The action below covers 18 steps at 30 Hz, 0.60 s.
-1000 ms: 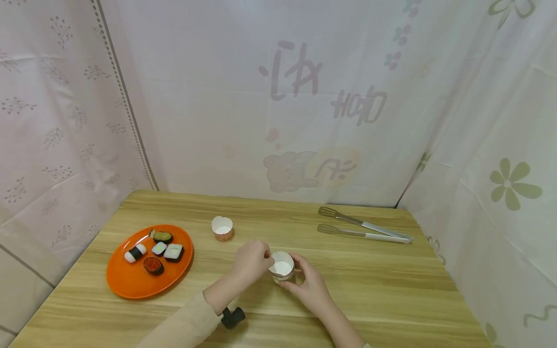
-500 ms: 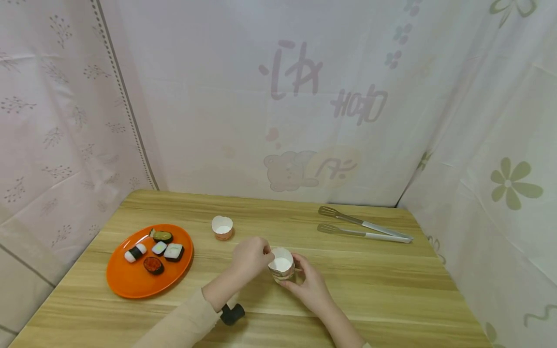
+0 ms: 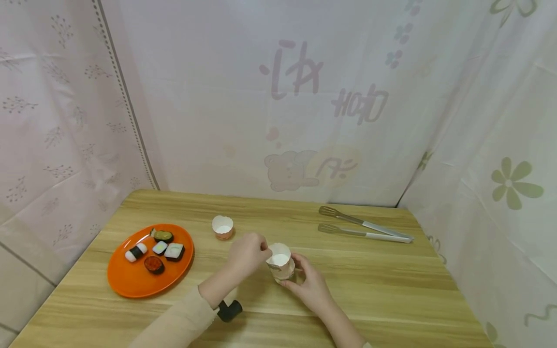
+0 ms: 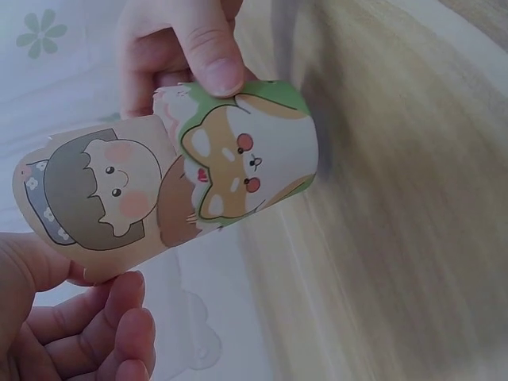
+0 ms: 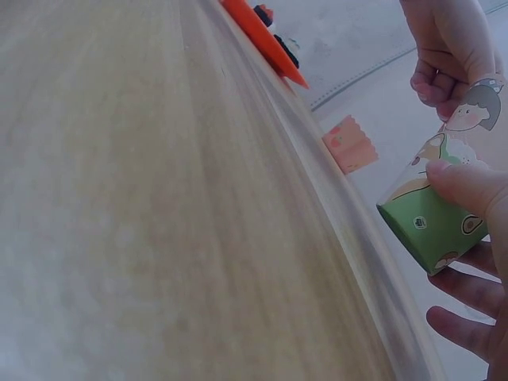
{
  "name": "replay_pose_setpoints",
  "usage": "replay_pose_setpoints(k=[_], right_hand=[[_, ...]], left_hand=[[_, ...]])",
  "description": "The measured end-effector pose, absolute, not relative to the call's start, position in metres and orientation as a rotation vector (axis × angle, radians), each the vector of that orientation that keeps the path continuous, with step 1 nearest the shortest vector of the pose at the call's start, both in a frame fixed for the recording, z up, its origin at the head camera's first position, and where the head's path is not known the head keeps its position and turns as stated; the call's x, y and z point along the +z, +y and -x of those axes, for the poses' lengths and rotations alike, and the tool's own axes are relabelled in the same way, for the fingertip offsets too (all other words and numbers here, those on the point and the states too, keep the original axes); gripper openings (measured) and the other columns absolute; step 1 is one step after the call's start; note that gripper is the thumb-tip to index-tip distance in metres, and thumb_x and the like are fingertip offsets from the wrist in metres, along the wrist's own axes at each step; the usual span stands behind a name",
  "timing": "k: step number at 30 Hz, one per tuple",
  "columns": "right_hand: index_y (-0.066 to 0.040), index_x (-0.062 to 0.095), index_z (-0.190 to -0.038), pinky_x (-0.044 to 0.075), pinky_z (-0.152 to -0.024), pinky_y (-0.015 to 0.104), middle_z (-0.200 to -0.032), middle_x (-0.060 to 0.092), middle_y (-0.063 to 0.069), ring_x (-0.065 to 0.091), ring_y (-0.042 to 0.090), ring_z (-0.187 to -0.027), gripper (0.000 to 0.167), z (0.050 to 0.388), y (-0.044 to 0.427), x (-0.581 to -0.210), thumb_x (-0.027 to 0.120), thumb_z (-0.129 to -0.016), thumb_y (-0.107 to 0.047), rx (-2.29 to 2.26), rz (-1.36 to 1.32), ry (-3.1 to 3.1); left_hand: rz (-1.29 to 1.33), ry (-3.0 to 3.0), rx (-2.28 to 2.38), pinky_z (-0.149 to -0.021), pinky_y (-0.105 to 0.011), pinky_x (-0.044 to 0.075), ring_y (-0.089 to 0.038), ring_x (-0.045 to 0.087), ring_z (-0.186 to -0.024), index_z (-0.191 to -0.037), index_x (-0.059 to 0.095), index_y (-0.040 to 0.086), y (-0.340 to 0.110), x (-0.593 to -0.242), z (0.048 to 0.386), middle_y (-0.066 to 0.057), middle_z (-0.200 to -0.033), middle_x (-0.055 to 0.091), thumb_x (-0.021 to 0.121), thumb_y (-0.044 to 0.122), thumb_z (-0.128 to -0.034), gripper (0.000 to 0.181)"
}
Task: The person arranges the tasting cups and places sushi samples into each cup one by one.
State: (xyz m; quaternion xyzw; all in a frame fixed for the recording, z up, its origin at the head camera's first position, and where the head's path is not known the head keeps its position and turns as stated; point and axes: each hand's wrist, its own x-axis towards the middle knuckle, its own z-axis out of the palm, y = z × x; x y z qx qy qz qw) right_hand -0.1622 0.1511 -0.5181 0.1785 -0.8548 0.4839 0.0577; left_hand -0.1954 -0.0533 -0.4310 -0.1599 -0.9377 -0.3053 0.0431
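My left hand (image 3: 248, 253) pinches the rim of a paper baking cup (image 4: 127, 182) printed with a cartoon child's face. This cup stands partly out of a green paper baking cup (image 4: 274, 143) with a dog's face, into which its lower end is nested. Fingers and thumb of my right hand (image 3: 310, 285) grip the green cup around its side. In the head view both cups are over the middle of the table, tilted slightly, their white inside facing up. A pink scalloped edge shows at the green cup's mouth; whether it is another cup, I cannot tell.
On the left lies an orange plate (image 3: 124, 278) with several sushi pieces (image 3: 174, 252). A pink paper cup (image 3: 224, 235) stands behind my left hand. Metal tongs (image 3: 370, 235) lie spread at the back right. Printed curtains (image 3: 209, 121) close off the back and sides.
My left hand has risen slightly up and away, drawing the child-face cup further out of the green one. The right hand holds its place.
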Motion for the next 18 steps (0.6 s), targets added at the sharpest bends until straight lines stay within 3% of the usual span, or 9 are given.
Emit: replay_pose_setpoints(k=[18], right_hand=[[-0.014, 0.050, -0.132, 0.052, -0.090, 0.043, -0.123, 0.060, -0.001, 0.057, 0.019, -0.110, 0.068, 0.163, 0.151, -0.518, 0.084, -0.074, -0.024, 1.457, -0.548, -2.577]], left_hand=[[0.514, -2.840, -0.902, -0.035, -0.015, 0.026, -0.005, 0.036, -0.040, -0.064, 0.064, 0.012, -0.064, -0.414, 0.202, 0.007, -0.049, 0.046, 0.067, 0.009, -0.0801, 0.016]])
